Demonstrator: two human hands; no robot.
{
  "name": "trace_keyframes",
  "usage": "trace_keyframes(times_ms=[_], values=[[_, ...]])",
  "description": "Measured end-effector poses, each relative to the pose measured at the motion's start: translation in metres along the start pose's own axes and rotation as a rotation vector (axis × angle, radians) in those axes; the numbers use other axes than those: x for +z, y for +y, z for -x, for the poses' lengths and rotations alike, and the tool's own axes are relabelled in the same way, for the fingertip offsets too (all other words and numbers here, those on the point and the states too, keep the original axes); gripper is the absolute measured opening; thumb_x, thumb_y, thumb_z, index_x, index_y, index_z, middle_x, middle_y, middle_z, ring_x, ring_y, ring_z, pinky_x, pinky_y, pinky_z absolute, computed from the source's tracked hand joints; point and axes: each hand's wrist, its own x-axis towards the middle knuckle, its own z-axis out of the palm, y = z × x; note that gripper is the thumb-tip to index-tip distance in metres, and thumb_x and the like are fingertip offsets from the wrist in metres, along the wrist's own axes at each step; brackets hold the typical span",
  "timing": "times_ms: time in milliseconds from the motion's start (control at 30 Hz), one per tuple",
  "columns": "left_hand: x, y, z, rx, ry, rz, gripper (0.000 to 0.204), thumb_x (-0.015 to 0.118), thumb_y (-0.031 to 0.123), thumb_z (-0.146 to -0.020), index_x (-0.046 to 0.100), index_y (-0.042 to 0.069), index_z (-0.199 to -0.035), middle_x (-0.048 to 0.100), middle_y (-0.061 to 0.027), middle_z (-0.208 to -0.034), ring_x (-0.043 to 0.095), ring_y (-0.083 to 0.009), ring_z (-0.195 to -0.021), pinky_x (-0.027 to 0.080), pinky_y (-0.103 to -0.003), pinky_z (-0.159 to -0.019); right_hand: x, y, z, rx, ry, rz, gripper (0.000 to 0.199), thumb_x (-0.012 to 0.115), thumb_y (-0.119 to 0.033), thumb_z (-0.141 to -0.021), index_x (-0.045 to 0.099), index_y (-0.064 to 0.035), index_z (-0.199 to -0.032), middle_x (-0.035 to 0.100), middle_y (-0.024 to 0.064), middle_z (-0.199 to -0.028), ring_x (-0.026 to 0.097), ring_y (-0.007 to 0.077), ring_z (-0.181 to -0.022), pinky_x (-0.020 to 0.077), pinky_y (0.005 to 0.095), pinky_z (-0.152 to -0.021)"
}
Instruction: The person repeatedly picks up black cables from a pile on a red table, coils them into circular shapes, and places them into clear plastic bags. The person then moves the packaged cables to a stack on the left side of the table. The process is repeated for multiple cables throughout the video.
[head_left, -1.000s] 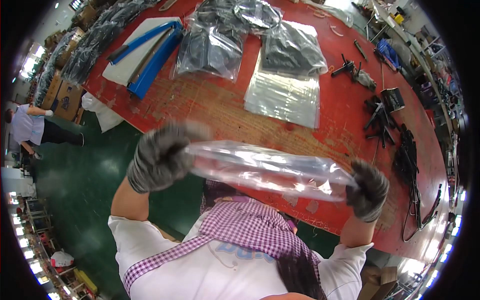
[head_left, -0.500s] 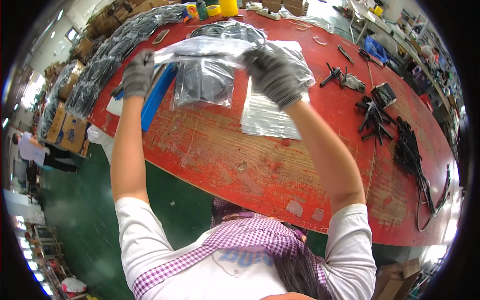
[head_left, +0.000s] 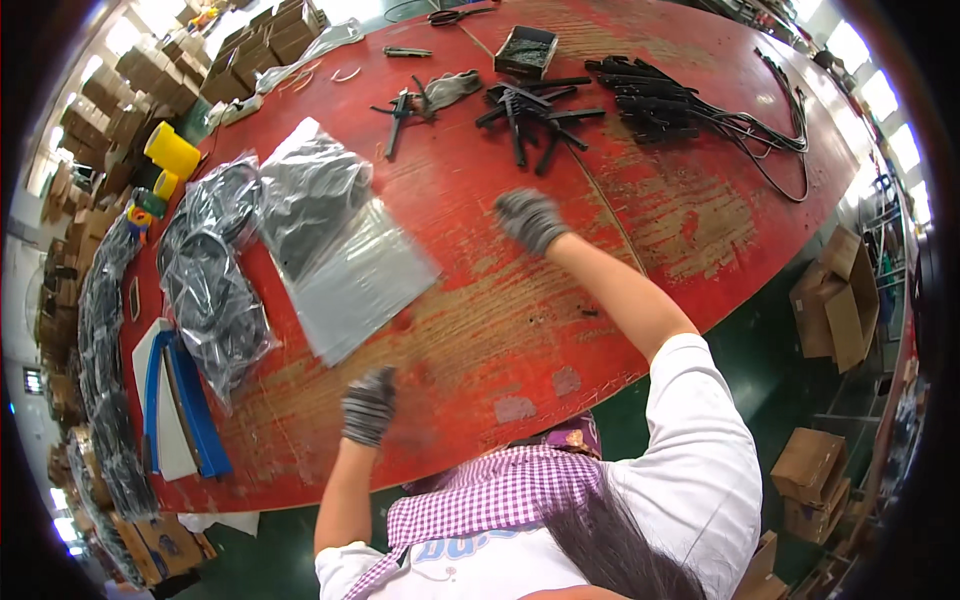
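Note:
My left hand (head_left: 369, 405), in a grey striped glove, is over the table's near edge. Its fingers are curled together, with nothing visible in them. My right hand (head_left: 532, 220), gloved alike, hovers over the middle of the table, below a cluster of black plastic stands (head_left: 535, 115). Blur and the back of the hand hide its fingertips; no object shows in it. Clear bags with black coiled cables (head_left: 208, 280) lie to the left. Beside them, flat clear plastic bags (head_left: 365, 285) are stacked, partly under a bag with dark contents (head_left: 310, 185).
A blue-and-white tool (head_left: 210, 420) lies at the table's left edge. Along the far side are yellow tape rolls (head_left: 172, 150), a spare glove (head_left: 452, 88), a small open box (head_left: 526, 52) and scissors (head_left: 460, 15). Black cables (head_left: 655, 98) lie at the far right.
Both hands have let go of the clear bag held up between them. My left hand has drawn back towards me, my right hand has moved right, and the view has swung right.

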Motion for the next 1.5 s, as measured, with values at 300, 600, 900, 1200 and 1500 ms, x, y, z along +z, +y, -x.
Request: trace_keyframes(times_ms=[300,600,900,1200,1500], values=[[0.002,0.049,-0.008,-0.089,-0.118,0.212,0.014,0.054,0.015,-0.080,0.061,0.010,-0.091,0.062,-0.0143,-0.083,0.060,-0.0321,-0.074,0.049,-0.041,-0.065,-0.036,0.247,-0.006,0.899,0.168,0.465,0.031,0.053,-0.021,-0.075,0.055,-0.0125,-0.105,0.052,0.0113,-0.109,0.048,0.0299,-0.104,0.0395,0.0422,-0.089],[-0.004,0.036,0.010,-0.384,-0.231,0.136,0.017,0.053,0.016,-0.080,0.063,0.009,-0.093,0.063,-0.0146,-0.087,0.061,-0.0331,-0.079,0.049,-0.041,-0.070,-0.093,0.315,-0.022,1.024,-0.009,0.472,0.068,0.049,-0.056,-0.079,0.038,-0.0108,-0.129,0.030,0.0107,-0.139,0.024,0.0312,-0.130,0.0270,0.0485,-0.101],[0.004,0.032,-0.010,-0.382,-0.196,0.154,0.017,0.054,0.016,-0.080,0.063,0.010,-0.093,0.063,-0.0149,-0.086,0.061,-0.0329,-0.077,0.049,-0.041,-0.069,-0.101,0.302,-0.023,0.982,-0.239,0.467,0.049,0.048,-0.053,-0.081,0.060,-0.0129,-0.107,0.055,0.0061,-0.114,0.043,0.0254,-0.114,0.0357,0.0428,-0.092],[0.010,0.045,-0.033,-0.202,-0.186,-0.020,0.014,0.057,0.016,-0.079,0.063,0.010,-0.090,0.063,-0.0135,-0.082,0.061,-0.0317,-0.076,0.050,-0.040,-0.065,-0.085,0.219,0.089,0.301,-0.064,0.528,0.029,0.058,-0.039,-0.075,0.059,-0.0123,-0.087,0.059,0.0067,-0.088,0.054,0.0231,-0.089,0.0406,0.0400,-0.077],[-0.021,0.065,-0.087,-0.391,-0.044,1.136,0.014,0.056,0.007,-0.083,0.059,0.003,-0.095,0.053,-0.0011,-0.070,0.048,-0.0094,-0.062,0.043,-0.025,-0.055,-0.136,0.030,0.091,-0.335,0.566,-0.146,0.022,0.065,-0.016,-0.069,0.055,-0.0093,-0.087,0.055,0.0086,-0.081,0.054,0.0285,-0.078,0.0430,0.0421,-0.066]])
